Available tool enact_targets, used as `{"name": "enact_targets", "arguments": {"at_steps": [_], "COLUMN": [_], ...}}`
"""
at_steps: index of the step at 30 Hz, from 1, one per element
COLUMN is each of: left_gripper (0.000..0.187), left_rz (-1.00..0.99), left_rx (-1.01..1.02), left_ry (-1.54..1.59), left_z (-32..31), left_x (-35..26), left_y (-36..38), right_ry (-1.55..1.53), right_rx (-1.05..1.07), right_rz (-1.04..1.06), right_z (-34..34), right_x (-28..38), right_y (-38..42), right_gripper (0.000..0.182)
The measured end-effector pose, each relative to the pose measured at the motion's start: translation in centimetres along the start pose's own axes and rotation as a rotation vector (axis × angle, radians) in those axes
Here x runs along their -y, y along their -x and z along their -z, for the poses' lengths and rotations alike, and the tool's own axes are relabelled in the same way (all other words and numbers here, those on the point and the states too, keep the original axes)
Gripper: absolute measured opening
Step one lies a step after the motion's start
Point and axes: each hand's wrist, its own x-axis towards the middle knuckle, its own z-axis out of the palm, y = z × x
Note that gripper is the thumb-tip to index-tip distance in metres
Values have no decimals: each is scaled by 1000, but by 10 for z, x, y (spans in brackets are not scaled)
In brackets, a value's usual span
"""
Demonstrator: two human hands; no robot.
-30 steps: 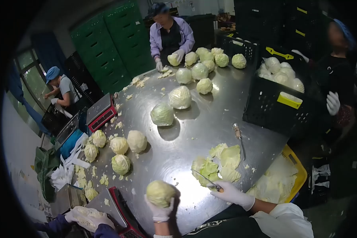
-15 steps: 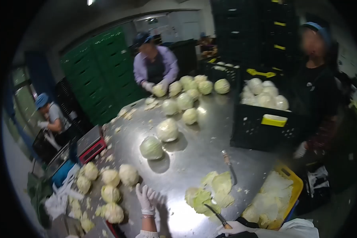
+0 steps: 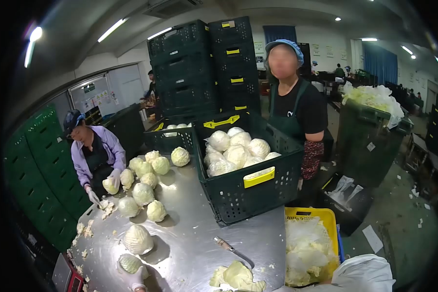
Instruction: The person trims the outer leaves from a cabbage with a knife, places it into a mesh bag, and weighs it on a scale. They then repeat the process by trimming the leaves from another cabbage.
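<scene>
My gloved left hand (image 3: 134, 279) is at the lower left, its fingers curled round the near side of a pale green cabbage (image 3: 129, 263). Just beyond it a larger whitish cabbage (image 3: 138, 239) rests on the steel table (image 3: 190, 248). Of my right side only a pale strip shows at the bottom edge; the fingers are cut off from view. Loose cabbage leaves (image 3: 239, 276) lie near the table's front. Farther in, a knife (image 3: 234, 251) with a light handle lies flat on the steel.
More cabbages (image 3: 143, 193) stand toward the back, where a co-worker (image 3: 98, 153) handles one. A dark green crate (image 3: 250, 194) of wrapped cabbages sits on the table's right, with another person (image 3: 297, 104) behind it. A yellow crate (image 3: 329, 233) of leaves stands right of the table.
The view has swung up and to the right. My left hand, open and unoccupied before, is now on the cabbage. My right hand, earlier holding a curved knife, has mostly left the frame.
</scene>
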Motion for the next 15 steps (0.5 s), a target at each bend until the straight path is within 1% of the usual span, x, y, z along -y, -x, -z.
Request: {"name": "enact_targets", "arguments": {"at_steps": [1, 2, 3, 5, 6, 7, 8, 9, 10, 12, 13, 15], "left_gripper": [119, 112, 112, 109, 107, 107, 108, 109, 98, 77, 66, 47], "left_rz": [15, -64, -61, -210, -215, -221, -243, -265, -155, 136, 237, 359], "left_rx": [10, 137, 142, -2, -47, -57, -20, 19, 102, 291, 359, 502], "left_ry": [18, 158, 153, 128, 160, 159, 243, 326, 499, 936, 1117, 1437], "left_z": [5, 33, 24, 28, 26, 29, 24, 30, 38, 79, 97, 136], "left_x": [5, 5, 20, 21, 19, 24, 45, 45, 48, -4, -26, -67], "left_y": [2, 9, 13, 21, 36, 40, 49, 55, 74, 132, 162, 220], "right_ry": [-5, -9, -11, -29, -34, -33, -37, -40, -47, -58, -66, -75], "right_rx": [-2, -1, -4, -7, -8, -15, -16, -14, -10, 5, 11, 23], "right_rz": [0, -3, -8, 4, 8, 12, 19, 23, 30, 50, 61, 83], "right_z": [0, -1, -2, 1, 3, 1, 2, 3, 3, 0, -1, -2], "right_x": [0, -1, -3, -5, -5, -9, -12, -14, -16, -21, -23, -25], "right_y": [-1, 1, 1, 1, 2, 3, 6, 8, 10, 14, 16, 20], "right_gripper": [36, 35, 34, 32, 32, 31, 30, 29, 28, 27, 26, 25]}}
